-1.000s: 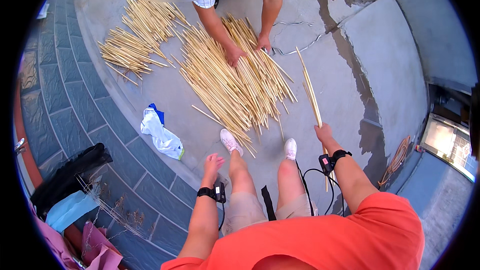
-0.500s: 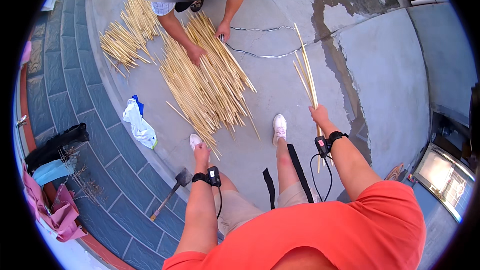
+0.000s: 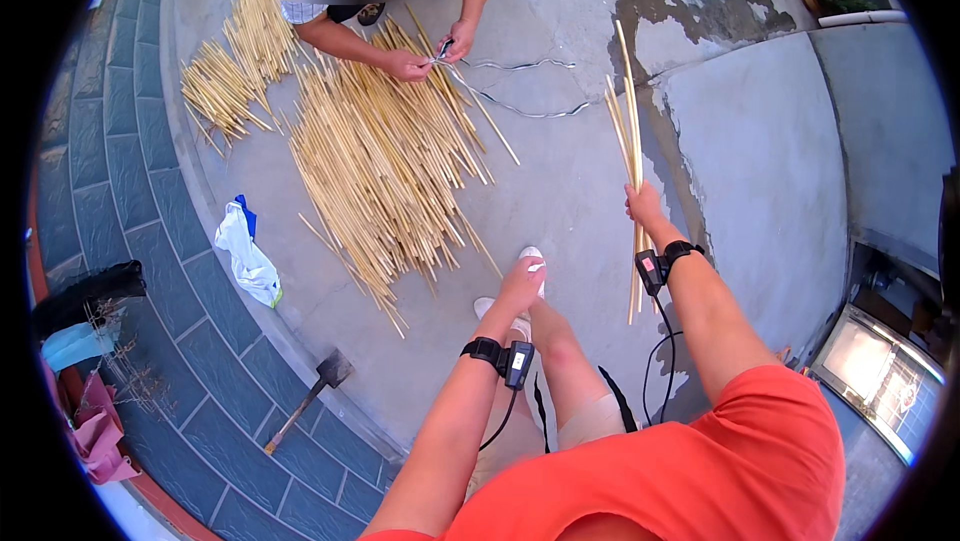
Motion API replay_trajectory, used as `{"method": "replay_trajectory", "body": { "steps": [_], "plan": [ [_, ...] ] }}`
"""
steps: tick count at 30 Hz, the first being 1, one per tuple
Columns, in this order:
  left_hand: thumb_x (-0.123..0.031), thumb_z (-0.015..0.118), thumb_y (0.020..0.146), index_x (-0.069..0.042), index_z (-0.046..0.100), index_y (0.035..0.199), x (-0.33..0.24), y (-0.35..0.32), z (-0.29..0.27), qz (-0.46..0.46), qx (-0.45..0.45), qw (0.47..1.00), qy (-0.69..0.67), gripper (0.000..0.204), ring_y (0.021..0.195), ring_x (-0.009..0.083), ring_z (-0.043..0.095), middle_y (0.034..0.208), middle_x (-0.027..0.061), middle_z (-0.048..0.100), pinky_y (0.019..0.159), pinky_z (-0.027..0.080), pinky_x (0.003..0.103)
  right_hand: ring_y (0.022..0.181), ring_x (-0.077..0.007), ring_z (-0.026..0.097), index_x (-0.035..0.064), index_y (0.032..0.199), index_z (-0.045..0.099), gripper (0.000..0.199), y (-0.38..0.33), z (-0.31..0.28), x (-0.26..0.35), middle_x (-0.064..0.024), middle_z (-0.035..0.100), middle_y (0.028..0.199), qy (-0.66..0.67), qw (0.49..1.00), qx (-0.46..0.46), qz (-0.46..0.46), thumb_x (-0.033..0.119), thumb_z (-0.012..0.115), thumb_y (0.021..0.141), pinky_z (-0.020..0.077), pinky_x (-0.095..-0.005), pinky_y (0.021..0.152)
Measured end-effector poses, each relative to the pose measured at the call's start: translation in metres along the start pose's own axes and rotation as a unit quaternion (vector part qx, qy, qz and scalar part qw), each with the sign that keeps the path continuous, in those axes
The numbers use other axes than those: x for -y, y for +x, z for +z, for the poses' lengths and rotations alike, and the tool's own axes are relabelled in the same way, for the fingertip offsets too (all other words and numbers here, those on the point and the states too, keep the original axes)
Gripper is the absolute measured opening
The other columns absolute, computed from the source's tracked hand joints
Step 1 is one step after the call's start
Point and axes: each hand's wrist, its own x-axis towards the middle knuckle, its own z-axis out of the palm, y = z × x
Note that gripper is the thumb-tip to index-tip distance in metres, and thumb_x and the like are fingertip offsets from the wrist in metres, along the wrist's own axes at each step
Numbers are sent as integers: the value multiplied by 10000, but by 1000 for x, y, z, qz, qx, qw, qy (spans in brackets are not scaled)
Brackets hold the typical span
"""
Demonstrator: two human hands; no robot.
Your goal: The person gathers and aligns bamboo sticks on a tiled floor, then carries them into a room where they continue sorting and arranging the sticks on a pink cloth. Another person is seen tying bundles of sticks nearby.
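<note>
My right hand is closed around a few long, thin, pale yellow sticks. They stand out above and below my fist and fan apart at the top. My left hand, its fingers curled, is in front of my white shoes; a small white bit shows at its fingertips, too small to name. A large heap of similar sticks lies on the ground to the left. Beyond it, a crouching person's two hands pinch a silvery and dark cord over the heap's far end.
Two smaller stick piles lie at the far left. A white and blue plastic bag and a small shovel lie near the dark tiled strip. A wet patch marks the concrete at right.
My left hand has moved right, away from the heap's near end. My feet are now closer together. The other person's hands have lifted off the sticks and come together on the cord.
</note>
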Motion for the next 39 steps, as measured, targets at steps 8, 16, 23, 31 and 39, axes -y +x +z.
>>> {"method": "replay_trajectory", "body": {
  "steps": [8, 16, 23, 31, 39],
  "plan": [
    [-325, 525, 847, -15, 594, 1070, 241, 1, -81, -230, -156, 960, -36, 388, 958, 342, 600, 1007, 215, 631, 834, 464, 407, 474, -194, 561, 4, 893, 523, 242, 35, 65, 1, -95, 568, 618, -90, 995, 49, 18, 240, 571, 869, 458, -338, 425],
    [-332, 549, 833, -12, 583, 1081, 285, 59, -135, -193, -178, 964, 26, 407, 974, 338, 599, 996, 208, 636, 846, 465, 384, 811, -429, 582, 42, 936, 501, 248, 43, 83, -94, -226, 618, 824, -318, 929, 80, -168, 267, 566, 857, 455, -513, 688],
    [-270, 579, 818, 4, 522, 1160, 272, 124, -192, -116, -340, 933, 4, 442, 1093, 342, 519, 1167, 212, 542, 944, 406, 399, 759, -441, 553, 63, 909, 477, 211, 108, 128, -62, -218, 591, 774, -328, 907, 122, -236, 257, 551, 875, 425, -513, 631],
    [-323, 585, 815, -15, 331, 1339, 337, 139, -263, -262, -531, 802, 80, 658, 1272, 367, 318, 1378, 228, 303, 1033, 308, 426, 724, -425, 556, 66, 920, 489, 164, 163, 249, -1, -198, 584, 747, -284, 863, 121, -401, 219, 537, 888, 444, -472, 622],
    [-513, 564, 820, 32, 226, 1384, 446, 127, -353, -276, -595, 749, 90, 854, 1345, 366, 196, 1427, 271, 213, 1093, 216, 434, 568, -196, 550, 40, 926, 493, 188, 186, 336, -1, -83, 552, 651, -182, 888, 243, -346, 225, 526, 914, 444, -339, 533]
  ]
}}
